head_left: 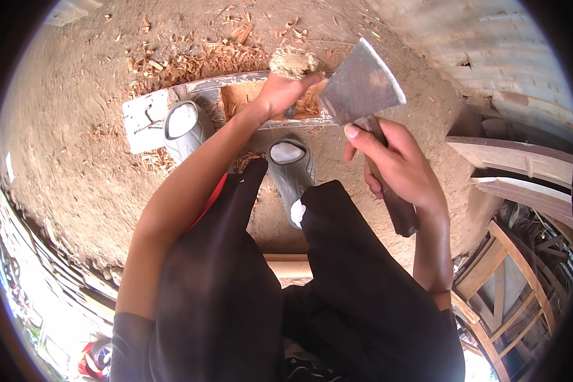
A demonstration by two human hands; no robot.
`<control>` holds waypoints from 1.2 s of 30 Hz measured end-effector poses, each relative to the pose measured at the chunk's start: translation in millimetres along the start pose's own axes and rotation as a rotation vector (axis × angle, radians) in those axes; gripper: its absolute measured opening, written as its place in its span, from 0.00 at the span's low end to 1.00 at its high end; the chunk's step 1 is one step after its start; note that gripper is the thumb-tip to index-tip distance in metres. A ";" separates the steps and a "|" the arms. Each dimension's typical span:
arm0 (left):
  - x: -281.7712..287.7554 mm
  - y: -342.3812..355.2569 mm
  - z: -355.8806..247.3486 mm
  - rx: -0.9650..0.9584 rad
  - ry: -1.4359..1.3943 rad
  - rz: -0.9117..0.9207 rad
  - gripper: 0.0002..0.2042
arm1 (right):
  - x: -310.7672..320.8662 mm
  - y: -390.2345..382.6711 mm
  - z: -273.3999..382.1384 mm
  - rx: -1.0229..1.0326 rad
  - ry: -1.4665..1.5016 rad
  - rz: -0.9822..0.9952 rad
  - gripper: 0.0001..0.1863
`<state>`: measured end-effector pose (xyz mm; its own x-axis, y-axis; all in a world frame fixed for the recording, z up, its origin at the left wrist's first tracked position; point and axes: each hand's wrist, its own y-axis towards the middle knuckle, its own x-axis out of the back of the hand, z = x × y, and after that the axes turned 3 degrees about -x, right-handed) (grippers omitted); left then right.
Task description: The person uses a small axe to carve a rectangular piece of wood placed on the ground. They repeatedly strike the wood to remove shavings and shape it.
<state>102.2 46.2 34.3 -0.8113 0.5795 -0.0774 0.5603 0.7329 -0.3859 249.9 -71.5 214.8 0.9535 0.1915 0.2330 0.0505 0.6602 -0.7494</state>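
My left hand (281,94) is wrapped round a chisel, whose frayed, mushroomed wooden handle end (293,62) sticks out above the fist. Below the fist a bit of its dark metal shows over a recess (237,100) cut in a long, weathered wooden board (204,87). My right hand (398,159) grips a hatchet (366,86) by its dark wooden handle, just under the head. The broad steel blade points up and away, to the right of the chisel and apart from it. The chisel's tip is mostly hidden by my hand.
My grey shoes (289,167) are by the board, the left one over its left part. Wood shavings (242,60) lie along its far side on the dirt floor. Curved wooden pieces (522,159) and a wooden frame (500,286) stand at right, near a corrugated metal wall (490,57).
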 end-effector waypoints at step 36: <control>-12.2 23.1 8.8 -0.308 -0.228 0.085 0.22 | 1.0 48.3 56.2 0.117 -0.188 0.025 0.22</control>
<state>123.5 52.9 18.2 -0.7564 0.5745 -0.3128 0.6232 0.7782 -0.0775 236.6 1.4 213.7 0.8814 0.3331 0.3349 -0.0173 0.7313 -0.6818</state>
